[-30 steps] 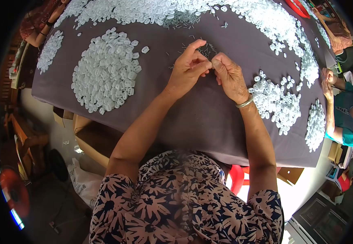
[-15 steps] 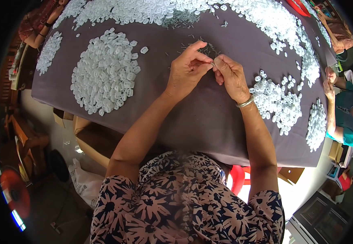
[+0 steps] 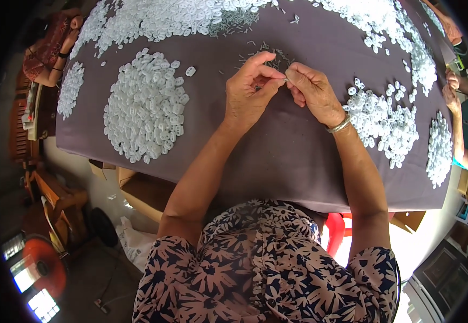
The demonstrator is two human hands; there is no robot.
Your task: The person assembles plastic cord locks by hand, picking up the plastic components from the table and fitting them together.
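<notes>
My left hand (image 3: 249, 96) and my right hand (image 3: 316, 92) meet above the dark cloth, thumbs and forefingers pinched close together. Between their tips is something tiny and pale, too small and covered to name. The other fingers of the left hand are loosely bent; those of the right curl in toward the palm. Just beyond the hands lies a scatter of thin grey pins (image 3: 283, 57), partly hidden by the left fingers. A large heap of small white plastic pieces with holes (image 3: 145, 110) lies to the left, and a looser heap of similar pieces (image 3: 385, 121) sits by my right wrist.
A dark cloth (image 3: 288, 161) covers the table. Along its far side runs a long bank of white pieces (image 3: 164, 19) with more grey pins (image 3: 235, 22). Smaller heaps lie at the left and right edges. Other people's arms (image 3: 453, 94) rest at both sides.
The view has shifted, so table and heaps sit a little differently in it. My hands stay pinched together, with the right hand slightly farther from the left.
</notes>
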